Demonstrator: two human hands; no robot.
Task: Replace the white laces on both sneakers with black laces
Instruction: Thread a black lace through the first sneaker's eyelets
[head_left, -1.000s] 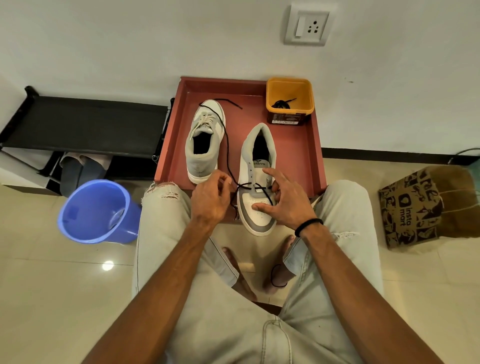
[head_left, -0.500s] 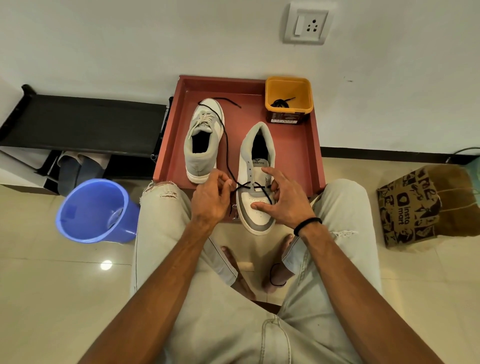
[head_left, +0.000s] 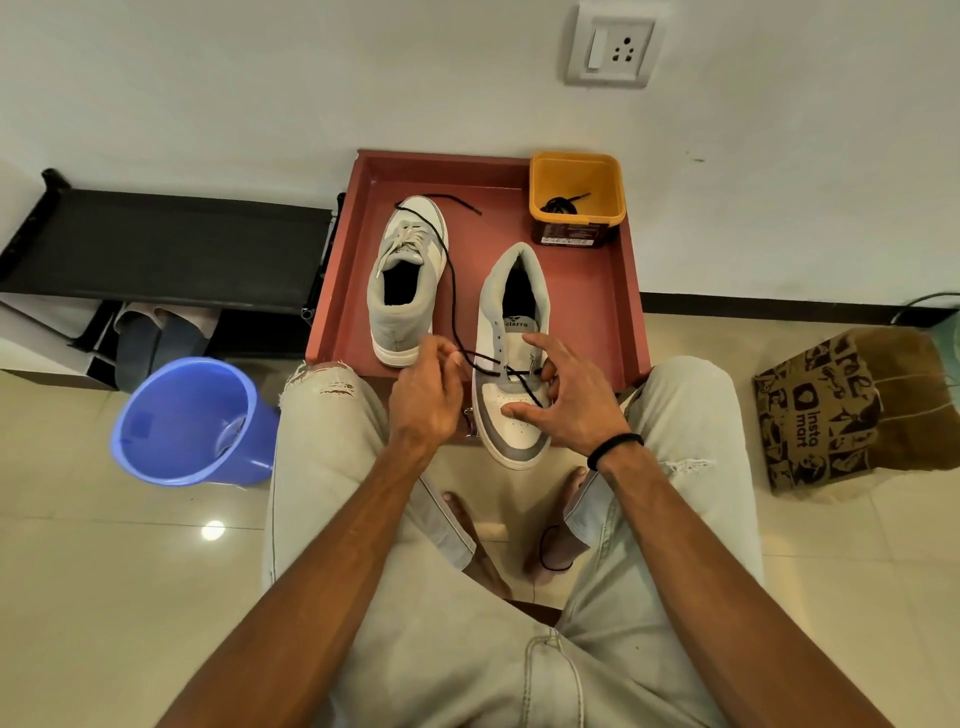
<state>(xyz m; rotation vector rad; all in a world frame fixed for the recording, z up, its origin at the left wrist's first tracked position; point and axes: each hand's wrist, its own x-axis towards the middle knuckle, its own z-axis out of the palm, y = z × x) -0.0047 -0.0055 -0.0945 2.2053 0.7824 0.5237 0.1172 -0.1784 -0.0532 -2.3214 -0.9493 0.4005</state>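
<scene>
Soft even indoor light; lamp glare spot on floor tile (head_left: 213, 530); wide-angle edge bending; sharp focus.

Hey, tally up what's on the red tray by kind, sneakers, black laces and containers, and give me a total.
Sneakers: 2, the left sneaker and the right sneaker
Black laces: 2, the long lace and the bundled lace
Containers: 1, the yellow tub
Total: 5
</scene>
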